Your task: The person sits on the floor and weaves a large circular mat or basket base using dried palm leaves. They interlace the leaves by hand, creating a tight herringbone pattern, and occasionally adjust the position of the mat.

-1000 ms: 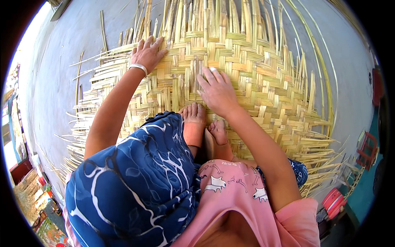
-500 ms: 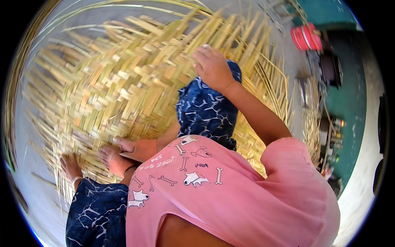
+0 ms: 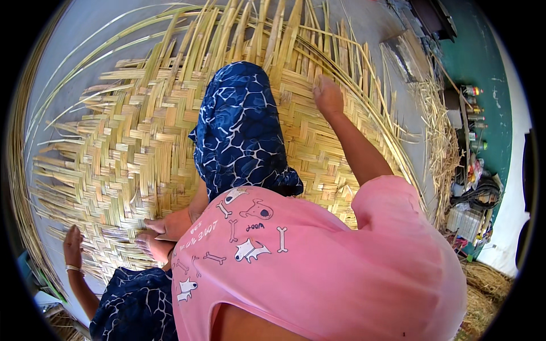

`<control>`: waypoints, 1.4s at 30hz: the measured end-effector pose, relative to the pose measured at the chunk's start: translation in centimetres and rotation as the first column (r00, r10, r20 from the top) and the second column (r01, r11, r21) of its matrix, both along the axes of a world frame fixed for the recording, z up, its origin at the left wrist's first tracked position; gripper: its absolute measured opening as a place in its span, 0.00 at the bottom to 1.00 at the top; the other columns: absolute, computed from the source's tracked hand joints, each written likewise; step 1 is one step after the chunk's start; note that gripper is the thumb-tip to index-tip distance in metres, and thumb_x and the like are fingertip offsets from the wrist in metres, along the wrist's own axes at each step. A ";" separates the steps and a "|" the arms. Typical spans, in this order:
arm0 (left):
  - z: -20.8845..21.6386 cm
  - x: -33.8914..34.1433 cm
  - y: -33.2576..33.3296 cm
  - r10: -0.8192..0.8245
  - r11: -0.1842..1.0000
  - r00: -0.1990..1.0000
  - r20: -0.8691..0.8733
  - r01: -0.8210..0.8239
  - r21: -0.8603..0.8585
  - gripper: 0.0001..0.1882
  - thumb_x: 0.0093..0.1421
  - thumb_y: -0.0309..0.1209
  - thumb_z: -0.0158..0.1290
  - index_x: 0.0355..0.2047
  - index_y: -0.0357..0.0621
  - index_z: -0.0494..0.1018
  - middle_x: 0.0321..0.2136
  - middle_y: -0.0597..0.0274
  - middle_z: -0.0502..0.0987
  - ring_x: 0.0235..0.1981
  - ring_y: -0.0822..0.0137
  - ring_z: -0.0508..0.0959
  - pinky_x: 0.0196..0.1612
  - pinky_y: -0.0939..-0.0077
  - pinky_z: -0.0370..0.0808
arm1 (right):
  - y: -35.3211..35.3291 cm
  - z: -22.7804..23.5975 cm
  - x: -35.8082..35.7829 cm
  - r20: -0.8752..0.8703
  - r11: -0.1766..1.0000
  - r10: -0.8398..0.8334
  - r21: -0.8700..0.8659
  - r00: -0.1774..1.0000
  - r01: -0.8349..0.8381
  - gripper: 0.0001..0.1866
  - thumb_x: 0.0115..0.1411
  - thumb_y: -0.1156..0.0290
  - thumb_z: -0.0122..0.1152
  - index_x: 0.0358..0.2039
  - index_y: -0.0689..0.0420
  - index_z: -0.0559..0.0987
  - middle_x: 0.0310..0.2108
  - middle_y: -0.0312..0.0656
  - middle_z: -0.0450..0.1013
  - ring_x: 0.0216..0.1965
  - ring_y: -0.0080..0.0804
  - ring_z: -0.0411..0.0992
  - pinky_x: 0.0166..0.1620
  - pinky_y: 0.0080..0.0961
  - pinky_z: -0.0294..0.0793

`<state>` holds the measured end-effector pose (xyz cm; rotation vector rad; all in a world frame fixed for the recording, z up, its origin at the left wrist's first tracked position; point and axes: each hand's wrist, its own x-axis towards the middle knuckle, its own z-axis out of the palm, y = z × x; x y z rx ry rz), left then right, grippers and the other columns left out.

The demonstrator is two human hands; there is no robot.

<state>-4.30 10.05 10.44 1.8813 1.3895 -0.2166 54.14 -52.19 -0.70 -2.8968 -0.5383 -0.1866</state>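
A large woven mat of flat yellow-green bamboo strips [image 3: 165, 142] spreads under me, with loose strip ends fanning out at its far and left edges. My right hand [image 3: 328, 96] is low over the far right part of the weave, beside long strips [image 3: 364, 108] that curve along that side. Its fingers are curled; whether a strip is in them is hidden. At the mat's near left edge, my left hand [image 3: 73, 247] hangs just off the strip ends, fingers loosely extended and holding nothing visible. My bare feet [image 3: 165, 233] rest on the weave.
My bent knee in blue patterned cloth [image 3: 242, 125] rises over the mat's middle. At the right lie a heap of straw-like strips [image 3: 438, 131], a coil of black cable [image 3: 480, 193] and bottles [image 3: 472, 91] along a green wall. A strip bundle [image 3: 25, 113] curves along the left.
My right hand has moved right, from beside my knee to the mat's far right. My left hand has lifted away from my foot, outward past the left edge. The view has shifted.
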 end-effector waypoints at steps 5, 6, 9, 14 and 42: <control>10.0 10.2 -1.7 -0.199 0.979 0.979 -0.050 0.201 0.038 0.28 0.61 0.48 0.47 0.57 0.46 0.64 0.49 0.59 0.71 0.49 0.61 0.71 0.48 0.72 0.67 | -2.9 -0.5 3.0 0.147 0.988 -0.111 -0.090 0.983 0.126 0.19 0.55 0.66 0.53 0.47 0.53 0.69 0.48 0.42 0.68 0.50 0.43 0.65 0.51 0.43 0.64; 11.2 11.6 -2.7 -0.230 0.971 0.970 -0.078 0.234 0.053 0.28 0.62 0.47 0.47 0.57 0.44 0.63 0.49 0.58 0.71 0.51 0.61 0.71 0.49 0.72 0.67 | -2.8 -0.2 3.3 0.124 0.984 -0.121 -0.114 0.985 0.136 0.20 0.54 0.65 0.54 0.48 0.53 0.69 0.48 0.42 0.68 0.50 0.44 0.65 0.51 0.43 0.64; 10.0 11.7 -3.7 -0.360 0.931 0.931 0.054 0.354 0.089 0.25 0.64 0.38 0.47 0.56 0.36 0.62 0.49 0.53 0.71 0.52 0.63 0.70 0.54 0.73 0.65 | -2.3 0.1 4.6 0.084 0.969 -0.134 -0.197 0.987 0.149 0.15 0.53 0.65 0.55 0.42 0.53 0.72 0.43 0.42 0.70 0.48 0.44 0.65 0.49 0.43 0.65; 10.0 13.5 -10.2 -0.496 0.848 0.867 -0.052 0.470 -0.247 0.19 0.62 0.31 0.49 0.51 0.34 0.67 0.41 0.52 0.75 0.46 0.65 0.73 0.50 0.74 0.68 | -3.8 -0.2 5.8 0.037 0.971 -0.170 -0.166 0.985 0.174 0.07 0.54 0.68 0.51 0.32 0.53 0.74 0.38 0.43 0.71 0.46 0.44 0.67 0.45 0.45 0.66; 16.3 24.4 -22.1 -0.697 0.664 0.685 0.212 0.729 -0.170 0.18 0.58 0.27 0.51 0.48 0.33 0.68 0.37 0.53 0.76 0.40 0.67 0.76 0.45 0.74 0.71 | 9.2 22.3 -4.9 -0.399 0.144 0.682 0.895 0.613 0.422 0.14 0.64 0.63 0.45 0.32 0.61 0.74 0.19 0.36 0.68 0.16 0.22 0.64 0.20 0.17 0.62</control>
